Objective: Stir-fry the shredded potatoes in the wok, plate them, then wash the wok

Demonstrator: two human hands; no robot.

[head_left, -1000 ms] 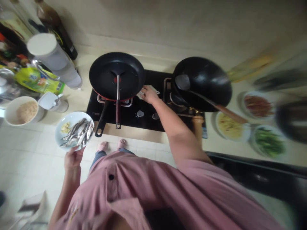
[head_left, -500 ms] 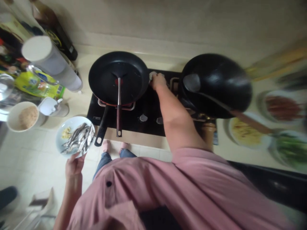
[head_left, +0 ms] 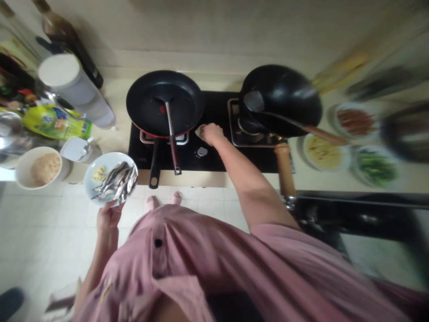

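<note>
My left hand (head_left: 110, 215) grips the near rim of a white plate (head_left: 90, 193), held level off the counter's front edge. On the plate lie several small silvery fish (head_left: 117, 181) and a little heap of chopped pale garlic or ginger (head_left: 99, 174). My right hand (head_left: 213, 134) is closed over a crumpled whitish cloth (head_left: 200, 130), pressed to the black glass stove top (head_left: 214, 105) between two pans. To its left is a frying pan (head_left: 144, 107) with a spatula (head_left: 173, 150) inside. On its right stands a wok (head_left: 284, 89), a second spatula (head_left: 254, 102) resting in it.
Plates with red shreds (head_left: 355, 120), pale yellow pieces (head_left: 323, 152) and chopped greens (head_left: 376, 165) stand right of the wok. The wok's wooden handle (head_left: 284, 167) juts past the counter edge. At left are a bowl of beige paste (head_left: 22, 172), a pitcher (head_left: 89, 98) and bottles.
My right hand has moved with the cloth from the back of the stove toward its front, between the pans. The left hand still holds the plate of fish. The view has shifted rightward.
</note>
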